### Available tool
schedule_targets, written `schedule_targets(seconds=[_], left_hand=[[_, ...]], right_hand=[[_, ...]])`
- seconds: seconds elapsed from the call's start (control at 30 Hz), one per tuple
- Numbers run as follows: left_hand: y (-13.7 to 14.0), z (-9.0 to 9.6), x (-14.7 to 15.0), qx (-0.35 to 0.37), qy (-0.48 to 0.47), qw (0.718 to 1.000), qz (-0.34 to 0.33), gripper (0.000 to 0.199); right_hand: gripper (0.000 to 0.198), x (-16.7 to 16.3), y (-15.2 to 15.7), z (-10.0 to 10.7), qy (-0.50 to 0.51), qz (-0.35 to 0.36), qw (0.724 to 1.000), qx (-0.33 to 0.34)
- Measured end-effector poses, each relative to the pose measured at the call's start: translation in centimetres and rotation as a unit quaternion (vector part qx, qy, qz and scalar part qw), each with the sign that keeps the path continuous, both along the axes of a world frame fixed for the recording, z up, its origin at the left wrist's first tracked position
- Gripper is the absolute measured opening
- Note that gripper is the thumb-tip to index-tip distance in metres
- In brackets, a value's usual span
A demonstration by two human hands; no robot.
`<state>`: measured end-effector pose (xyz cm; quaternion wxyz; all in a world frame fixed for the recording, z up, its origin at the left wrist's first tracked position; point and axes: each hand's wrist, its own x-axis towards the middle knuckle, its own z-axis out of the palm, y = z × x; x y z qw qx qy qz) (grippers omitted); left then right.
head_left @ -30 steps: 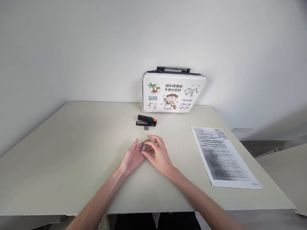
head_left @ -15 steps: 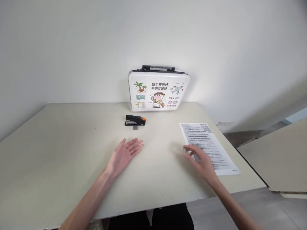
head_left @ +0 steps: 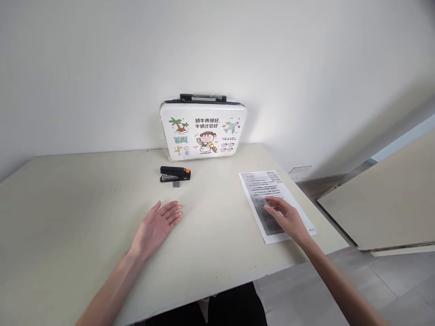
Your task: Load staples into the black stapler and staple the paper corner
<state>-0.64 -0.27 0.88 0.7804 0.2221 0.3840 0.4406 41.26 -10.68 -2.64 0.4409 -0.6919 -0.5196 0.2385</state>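
My left hand (head_left: pixel 158 224) rests palm up on the table with its fingers stretched out and nothing in it. Beyond its fingertips lies a black stapler (head_left: pixel 175 174) with an orange part at one end. A small grey strip (head_left: pixel 176 184), which looks like staples, touches the stapler's near side. Over the printed sheet of paper (head_left: pixel 302 222), my right hand (head_left: pixel 287 219) pinches a small grey strip of staples (head_left: pixel 267 201) between thumb and fingers. Little of that strip shows against the dark print.
A white case (head_left: pixel 204 113) with cartoon prints and a black handle leans on the wall (head_left: pixel 102 68) at the table's back. The table (head_left: pixel 210 253) has its right edge just past the paper. A pale panel (head_left: pixel 380 194) stands at the right above the grey floor.
My right hand has moved from the paper's left edge to over its printed middle. The view has turned right, so the table things appear farther left. My left hand stays open.
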Motion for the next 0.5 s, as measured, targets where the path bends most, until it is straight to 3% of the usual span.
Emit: schedule_targets(seconds=[0.13,0.27,0.5], left_hand=[[-0.1,0.2,0.1,-0.009,-0.007,1.0,0.009,0.031],[-0.1,0.3,0.1,-0.01,-0.006,1.0,0.014,0.032],[-0.2,-0.1,-0.1,0.001,-0.013,1.0,0.007,0.032]], right_hand=[[0.047,0.3,0.4,-1.3,0.002,0.002,1.0,-0.004],[0.046,0.2,1.3,-0.7,-0.01,0.004,1.0,-0.001],[0.036,-1.9,8.4,0.8,-0.119,0.094,0.988,0.043]])
